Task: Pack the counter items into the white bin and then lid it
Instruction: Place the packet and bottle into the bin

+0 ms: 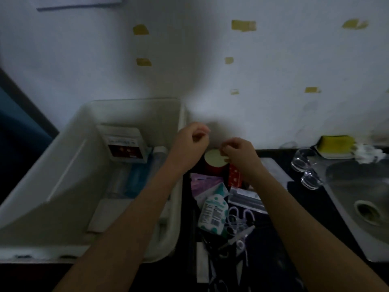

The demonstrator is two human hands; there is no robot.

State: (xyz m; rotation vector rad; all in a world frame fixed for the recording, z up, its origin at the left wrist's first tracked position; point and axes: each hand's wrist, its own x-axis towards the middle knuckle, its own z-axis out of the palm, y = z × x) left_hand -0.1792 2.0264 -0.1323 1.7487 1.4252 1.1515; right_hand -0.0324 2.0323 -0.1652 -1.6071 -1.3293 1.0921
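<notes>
The white bin (52,165) stands open on the left of the dark counter. Inside it lie a white and red box (124,144), a clear bottle (156,159) and a blue pack. Right of the bin stands a red can (213,170) with a pale lid (212,158). My right hand (240,154) curls over the lid's right edge, fingertips on it. My left hand (189,142) hovers above the bin's right rim beside the can, fingers curled, nothing visible in it. In front of the can lie purple packets (202,182), a red packet (234,175), a teal-dotted pouch (213,211), a zip bag (245,199) and scissors (237,226).
A steel sink (362,197) lies at the right, with two upturned glasses (303,160) and a yellow sponge (334,144) behind it. The white wall rises directly behind the counter. A white strip (202,264) lies near the front edge. The light is dim.
</notes>
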